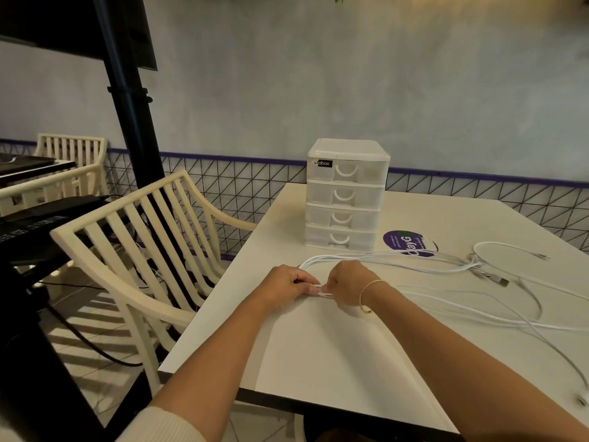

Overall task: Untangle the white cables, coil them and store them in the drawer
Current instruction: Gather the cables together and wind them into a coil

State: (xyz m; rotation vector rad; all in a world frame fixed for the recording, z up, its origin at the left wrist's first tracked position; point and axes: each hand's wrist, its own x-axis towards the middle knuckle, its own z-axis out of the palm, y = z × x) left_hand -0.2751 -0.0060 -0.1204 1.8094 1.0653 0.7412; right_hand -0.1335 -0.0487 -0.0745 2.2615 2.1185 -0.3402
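At the near middle of the table (318,352): left hand (288,287) and right hand (347,283), knuckles up, fingers curled, both pinching the same short stretch of white cables (424,261) between them, the two hands almost touching. Right wrist: one thin beaded bracelet (371,287). Left forearm: cream sleeve (162,425) at the bottom edge of the view. Cables: several white strands, bundled into a long loop that runs from behind the hands toward the right, crossing in a knot-like cluster with a plug end (502,280) near it; further loose strands trail over the right part of the table toward its near right corner, where a small connector (582,401) lies. Drawer unit (345,194): white plastic, four drawers stacked, all closed, each with a curved handle, a black label at the top left; it stands upright on the table beyond the hands, apart from the cables. Sticker (409,243): round, purple, flat on the table just right of the drawer unit, partly crossed by cable. Table: white top, dark edge, square corners. Chair (140,250): cream, slatted back, drawn beside the left side of the table; a second chair (71,149) of the same kind farther left. Dark pole (134,122) and a dark panel at upper left. Wall (350,74): pale blue-grey, with a purple strip and black wire lattice along its lower part. Floor: light tiles, a black cord lying across them.
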